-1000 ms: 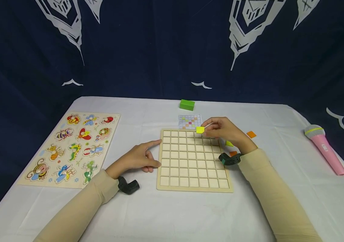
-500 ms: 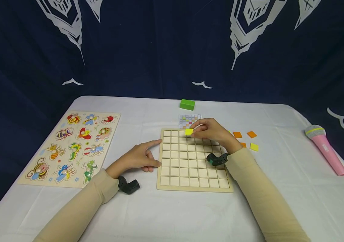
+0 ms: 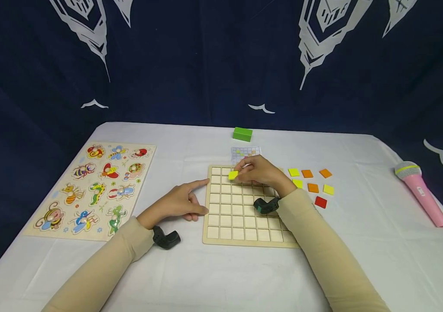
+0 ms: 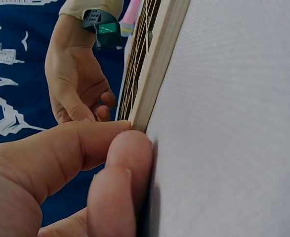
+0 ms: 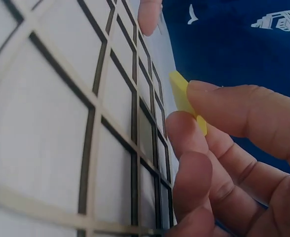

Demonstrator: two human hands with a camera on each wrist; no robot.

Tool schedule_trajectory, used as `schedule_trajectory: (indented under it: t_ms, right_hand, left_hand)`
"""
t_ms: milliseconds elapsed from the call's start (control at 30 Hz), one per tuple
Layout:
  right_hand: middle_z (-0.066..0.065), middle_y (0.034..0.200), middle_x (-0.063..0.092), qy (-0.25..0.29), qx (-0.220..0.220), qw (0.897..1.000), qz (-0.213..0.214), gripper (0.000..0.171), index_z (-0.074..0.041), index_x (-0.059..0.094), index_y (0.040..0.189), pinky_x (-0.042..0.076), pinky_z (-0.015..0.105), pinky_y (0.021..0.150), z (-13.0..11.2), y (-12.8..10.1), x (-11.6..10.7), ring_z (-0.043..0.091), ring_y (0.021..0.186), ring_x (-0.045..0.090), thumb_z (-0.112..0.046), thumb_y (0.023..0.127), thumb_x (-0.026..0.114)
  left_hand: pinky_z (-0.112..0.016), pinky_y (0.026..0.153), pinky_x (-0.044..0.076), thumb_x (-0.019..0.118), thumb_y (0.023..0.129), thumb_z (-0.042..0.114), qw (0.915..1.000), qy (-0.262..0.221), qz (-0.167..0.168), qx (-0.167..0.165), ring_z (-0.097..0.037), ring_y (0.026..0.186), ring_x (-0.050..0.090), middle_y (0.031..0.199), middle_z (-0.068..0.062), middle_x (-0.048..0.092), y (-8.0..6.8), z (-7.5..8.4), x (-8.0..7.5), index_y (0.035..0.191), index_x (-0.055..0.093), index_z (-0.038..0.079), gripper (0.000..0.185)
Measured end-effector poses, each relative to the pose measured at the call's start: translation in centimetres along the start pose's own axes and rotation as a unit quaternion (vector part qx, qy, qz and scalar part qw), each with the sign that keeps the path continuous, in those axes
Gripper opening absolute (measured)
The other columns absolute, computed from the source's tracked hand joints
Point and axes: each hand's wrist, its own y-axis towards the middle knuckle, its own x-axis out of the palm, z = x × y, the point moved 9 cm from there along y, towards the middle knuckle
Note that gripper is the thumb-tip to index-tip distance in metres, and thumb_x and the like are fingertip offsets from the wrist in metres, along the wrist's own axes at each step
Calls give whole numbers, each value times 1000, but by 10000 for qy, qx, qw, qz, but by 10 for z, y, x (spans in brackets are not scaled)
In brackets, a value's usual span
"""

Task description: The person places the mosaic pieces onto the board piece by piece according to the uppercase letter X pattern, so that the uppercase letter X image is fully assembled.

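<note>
My right hand [image 3: 262,172] pinches a small yellow square tile [image 3: 233,175] between thumb and fingers. It holds the tile just over the upper left part of a wooden grid board [image 3: 238,234], and in the right wrist view the tile [image 5: 181,94] stands apart from the grid's surface. At the board's left side, my left hand [image 3: 176,203] touches the edge with an outstretched index finger and thumb, its other fingers bent under. The left wrist view has those fingers [image 4: 107,143] against the board's side [image 4: 157,74]. Behind the right hand lies a partly covered printed pattern card [image 3: 244,151].
Right of the board lie several loose yellow and orange tiles [image 3: 312,188] and a red tile [image 3: 320,202]. A pink toy microphone [image 3: 424,195] lies farther right. A green block [image 3: 242,134] stands at the back, and an insect puzzle board [image 3: 88,190] lies on the left.
My right hand has moved left and slightly nearer over the board with the yellow tile, uncovering the loose tiles on the right. The left hand has stayed in place.
</note>
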Motion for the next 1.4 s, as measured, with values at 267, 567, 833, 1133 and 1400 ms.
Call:
schedule_trajectory:
  t_ms: [267,567,833,1133,1400]
  right_hand:
    - [3,83,75,-514,-111,9986,-37,29,7,73,115,49,21,62,-6,7,9,9,67,59,-1,89,84]
    - [5,86,73,-1108,-122,9938,-1,26,4,76,111,51,22,66,-17,11,16,11,72,60,-2,88,86]
    - [4,86,72,-1324,-82,9912,0,26,5,76,111,50,22,67,-19,14,20,11,73,59,-1,87,86]
    - [5,88,72,-1380,17,9904,-12,26,3,76,112,50,22,68,-17,13,21,11,74,59,-2,88,86]
    - [5,87,70,-890,-270,9955,-173,23,3,76,116,51,24,63,-17,0,13,13,66,58,-10,97,79]
  left_hand:
    - [-25,58,61,86,90,10,10000,3,-20,-18,-10,57,68,75,-8,72,1,-1,1,169,35,6,94]
    - [-26,58,61,85,90,9,10000,-28,-29,-10,-10,56,68,74,-8,73,0,2,0,169,35,7,94]
    - [-25,58,61,85,90,9,10000,6,-11,-41,-10,57,68,74,-8,72,0,2,-1,169,35,6,93]
    - [-26,59,61,85,90,10,10000,-19,-21,-56,-11,57,68,75,-9,72,-1,3,0,169,36,7,93]
    - [-25,58,61,85,90,10,10000,10,-31,-61,-10,57,68,75,-8,72,-1,1,1,169,35,7,93]
